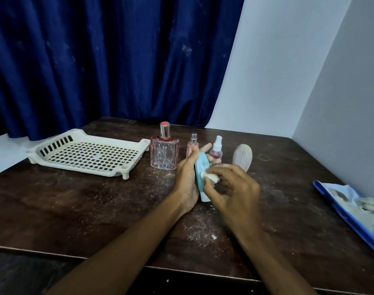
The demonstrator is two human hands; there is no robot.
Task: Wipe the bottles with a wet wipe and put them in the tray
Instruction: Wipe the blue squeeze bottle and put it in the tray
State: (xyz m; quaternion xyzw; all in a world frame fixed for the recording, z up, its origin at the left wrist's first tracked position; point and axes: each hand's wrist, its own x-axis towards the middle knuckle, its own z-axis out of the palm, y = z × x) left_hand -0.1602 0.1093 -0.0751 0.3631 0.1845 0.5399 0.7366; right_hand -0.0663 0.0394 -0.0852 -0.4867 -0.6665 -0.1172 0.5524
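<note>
The pale blue bottle (201, 174) is off the counter (75, 209), gripped in the left hand (187, 179), whose fingers curl round it with the white cap end pointing back toward the person. The right hand (232, 188) pinches a crumpled white wet wipe (211, 177) and presses it against the bottle's side. Just beyond the hands stand a square pink perfume bottle (164, 154), a slim pink spray (192, 145), a small white-nozzled spray bottle (216, 149) and a ribbed white bottle (242, 157). The slotted white tray (33, 155) sits well to the left of the left hand. A blue wipe pack (352, 205) lies far to the right of the right hand.
</note>
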